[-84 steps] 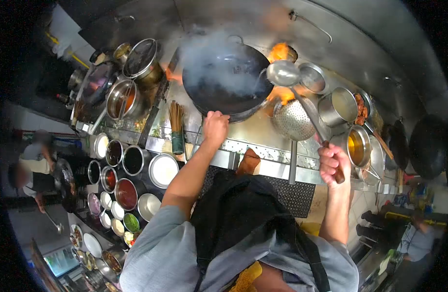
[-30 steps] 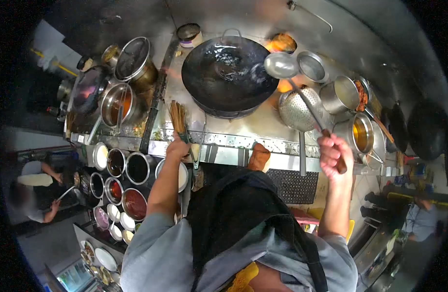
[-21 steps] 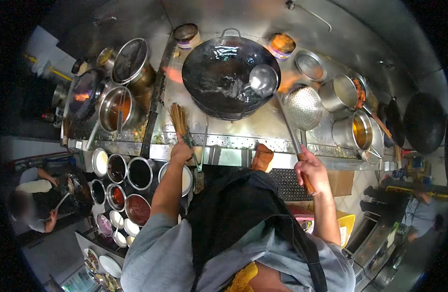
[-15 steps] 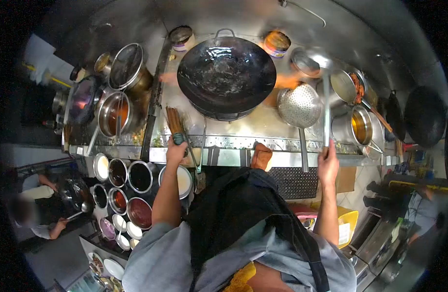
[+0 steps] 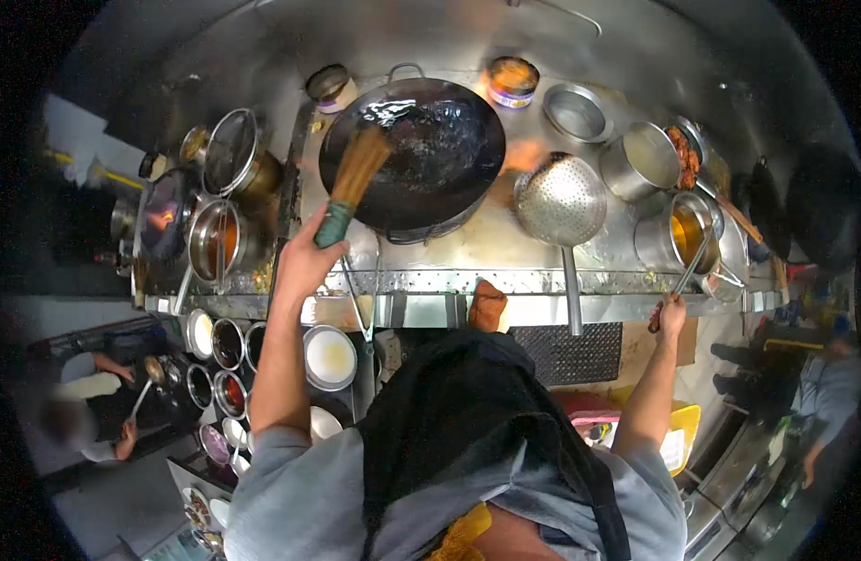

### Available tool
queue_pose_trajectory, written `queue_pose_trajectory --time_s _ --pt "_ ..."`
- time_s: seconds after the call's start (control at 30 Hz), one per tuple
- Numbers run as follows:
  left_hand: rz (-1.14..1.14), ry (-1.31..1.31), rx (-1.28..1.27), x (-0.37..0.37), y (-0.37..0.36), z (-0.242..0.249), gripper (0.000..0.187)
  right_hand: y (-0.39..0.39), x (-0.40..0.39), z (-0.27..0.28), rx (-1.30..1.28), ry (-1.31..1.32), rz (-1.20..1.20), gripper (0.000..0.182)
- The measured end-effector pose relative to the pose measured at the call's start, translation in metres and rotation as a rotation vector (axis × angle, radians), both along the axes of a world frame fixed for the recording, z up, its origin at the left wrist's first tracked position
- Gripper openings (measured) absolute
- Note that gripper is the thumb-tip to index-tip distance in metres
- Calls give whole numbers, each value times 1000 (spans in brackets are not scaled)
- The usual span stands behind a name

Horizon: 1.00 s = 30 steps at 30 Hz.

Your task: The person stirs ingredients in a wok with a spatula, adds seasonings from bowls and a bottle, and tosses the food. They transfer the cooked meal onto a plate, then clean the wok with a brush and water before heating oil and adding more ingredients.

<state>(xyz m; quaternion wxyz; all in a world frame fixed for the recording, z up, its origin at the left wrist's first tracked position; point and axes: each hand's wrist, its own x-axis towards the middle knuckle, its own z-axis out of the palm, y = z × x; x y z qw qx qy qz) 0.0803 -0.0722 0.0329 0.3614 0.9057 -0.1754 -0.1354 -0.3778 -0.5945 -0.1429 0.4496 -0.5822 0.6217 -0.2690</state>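
Note:
My left hand [image 5: 302,264] is closed round the green-wrapped grip of a bamboo wok brush [image 5: 361,170]. Its bristles reach over the near left side of a dark, wet wok [image 5: 449,154] on the range. On the right, my right hand [image 5: 672,316] grips the handle of a ladle [image 5: 698,257], which slants into a metal pot [image 5: 653,241] holding amber liquid; the ladle's bowl is hidden there. Between wok and pot lies a perforated skimmer [image 5: 561,201], its handle jutting past the counter edge.
Flame shows beside the wok and in a tin [image 5: 513,82] behind it. An orange cloth [image 5: 487,306] hangs on the front rail. Lower left are several seasoning containers, including a white-filled bowl [image 5: 330,358]. Other people stand at far left and far right.
My left hand has moved the brush up and over the wok. My right hand has shifted right and lowered the ladle from the back of the range into the pot of amber liquid.

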Motion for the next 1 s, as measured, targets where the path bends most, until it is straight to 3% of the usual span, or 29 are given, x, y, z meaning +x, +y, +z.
queue_pose_trajectory --time_s 0.03,0.07,0.13,0.2,0.23,0.27,0.3,0.33,0.4,0.47,0.5,0.53,0.6,0.67,0.7,0.77,0.8,0.83,0.87,0.93,1.0 --pt "-139 -96 190 4 -20 5 70 -15 -7 -8 2 32 40 17" --pt "-160 -93 199 13 -41 0 70 -27 -14 -18 5 65 79 25" --pt "-496 -66 403 34 -86 -24 63 31 39 49 -996 846 -45 53" --pt "-584 -185 626 56 -140 -73 60 70 86 94 -1083 484 161 65" --pt "-482 -174 616 90 -169 -96 61 104 118 104 -892 349 250 70" --pt "-389 -155 616 113 -188 -111 62 139 148 100 -860 133 362 71" --pt "-410 -157 628 114 -201 -110 62 182 181 111 -856 78 472 65" --pt "-327 -18 570 107 -217 -103 62 209 206 100 -717 -184 625 63" --pt "-236 125 525 89 -212 -100 62 266 260 97 -688 -233 870 64" --pt "-622 -199 744 55 -178 -95 67 304 298 85 -527 -129 1134 59" --pt "-643 -195 790 45 -166 -83 67 321 315 72 -498 -67 1238 58" --pt "-658 -196 829 45 -159 -72 66 334 327 65 -476 -167 1295 57" --pt "-565 -272 810 100 -168 -98 52 351 345 41 -709 -107 1317 47" --pt "-267 -185 682 129 -203 -96 51 355 361 51 -675 -70 1323 37" --pt "-274 -175 678 125 -214 -100 51 356 366 54 -632 -38 1328 28" --pt "-200 83 450 110 -223 -105 53 366 378 41 -590 38 1293 27" --pt "-320 -10 445 105 -216 -124 56 365 388 32 -573 105 1251 25" --pt "-436 -108 493 89 -198 -119 61 364 389 20 -747 60 1253 24" --pt "-553 -206 537 74 -182 -109 67 362 390 22 -749 62 1258 24" --pt "-633 -217 649 73 -154 -85 66 357 395 31 -719 299 1313 23" --pt "-703 -219 759 84 -153 -91 65 355 394 33 -686 374 1320 23"
